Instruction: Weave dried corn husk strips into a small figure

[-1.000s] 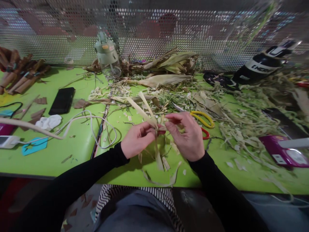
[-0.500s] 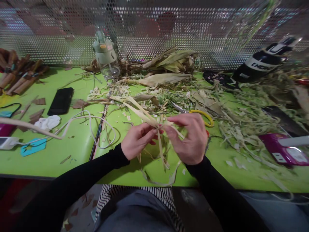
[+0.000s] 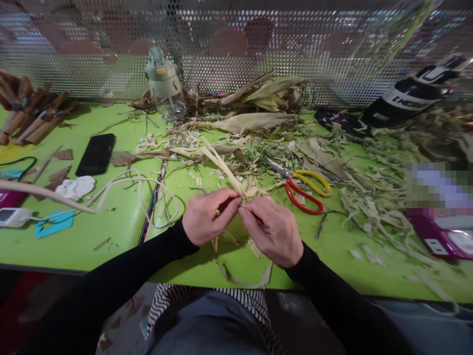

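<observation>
Pale strips of dried husk (image 3: 226, 166) cross between my hands, fanning up and away from me, with more ends hanging below. My left hand (image 3: 211, 215) pinches the strips where they meet. Right beside it, my right hand (image 3: 274, 229) has its thumb and fingers closed on the same crossing, the fingertips of both hands nearly touching. Scissors (image 3: 306, 190) with one yellow and one red handle lie right of my right hand, blades slightly apart. A curled loose strip (image 3: 246, 283) lies at the table's front edge.
Shredded husk (image 3: 373, 197) spreads over the right of the green table (image 3: 111, 251). Behind are whole husks (image 3: 247, 122), a clear bottle (image 3: 166, 88) and a black bottle (image 3: 401, 98). A phone (image 3: 96, 154), white cable (image 3: 138, 197) and brown bundles (image 3: 33, 111) lie left.
My right hand has moved down and in toward my left fingertips, its fingers closing on the strips. The scissors' red handle now shows. The husk ends above have shifted.
</observation>
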Motion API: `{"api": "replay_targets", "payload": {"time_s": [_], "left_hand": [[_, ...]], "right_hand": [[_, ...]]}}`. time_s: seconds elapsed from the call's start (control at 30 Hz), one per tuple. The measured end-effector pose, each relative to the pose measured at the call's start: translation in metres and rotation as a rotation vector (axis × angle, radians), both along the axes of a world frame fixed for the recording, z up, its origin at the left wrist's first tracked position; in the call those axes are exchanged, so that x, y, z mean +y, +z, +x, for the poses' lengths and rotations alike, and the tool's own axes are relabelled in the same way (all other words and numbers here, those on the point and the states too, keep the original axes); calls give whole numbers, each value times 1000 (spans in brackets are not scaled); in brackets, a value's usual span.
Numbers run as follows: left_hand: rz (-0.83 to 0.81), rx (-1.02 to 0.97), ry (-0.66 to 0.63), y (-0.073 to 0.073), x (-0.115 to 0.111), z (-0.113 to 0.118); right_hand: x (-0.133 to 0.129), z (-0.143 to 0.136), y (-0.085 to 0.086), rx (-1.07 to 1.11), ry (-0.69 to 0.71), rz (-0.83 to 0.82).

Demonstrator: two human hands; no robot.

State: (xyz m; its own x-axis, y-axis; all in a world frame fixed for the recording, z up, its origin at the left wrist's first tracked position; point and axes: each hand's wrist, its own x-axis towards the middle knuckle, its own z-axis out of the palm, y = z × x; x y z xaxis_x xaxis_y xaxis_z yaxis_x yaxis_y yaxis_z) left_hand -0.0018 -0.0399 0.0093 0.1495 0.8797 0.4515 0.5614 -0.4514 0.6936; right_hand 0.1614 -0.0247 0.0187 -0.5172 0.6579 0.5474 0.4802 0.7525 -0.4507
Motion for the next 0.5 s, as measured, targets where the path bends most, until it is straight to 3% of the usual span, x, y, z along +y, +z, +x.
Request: {"api": "replay_targets", "payload": {"time_s": [0.17,0.5], "left_hand": [[42,-6,-13,3,-3,1],[-24,-83,-39,3,-6,1]], "right_hand": [[0,2,2,19,58,-16],[-2,3,-1,15,83,-31]]}}
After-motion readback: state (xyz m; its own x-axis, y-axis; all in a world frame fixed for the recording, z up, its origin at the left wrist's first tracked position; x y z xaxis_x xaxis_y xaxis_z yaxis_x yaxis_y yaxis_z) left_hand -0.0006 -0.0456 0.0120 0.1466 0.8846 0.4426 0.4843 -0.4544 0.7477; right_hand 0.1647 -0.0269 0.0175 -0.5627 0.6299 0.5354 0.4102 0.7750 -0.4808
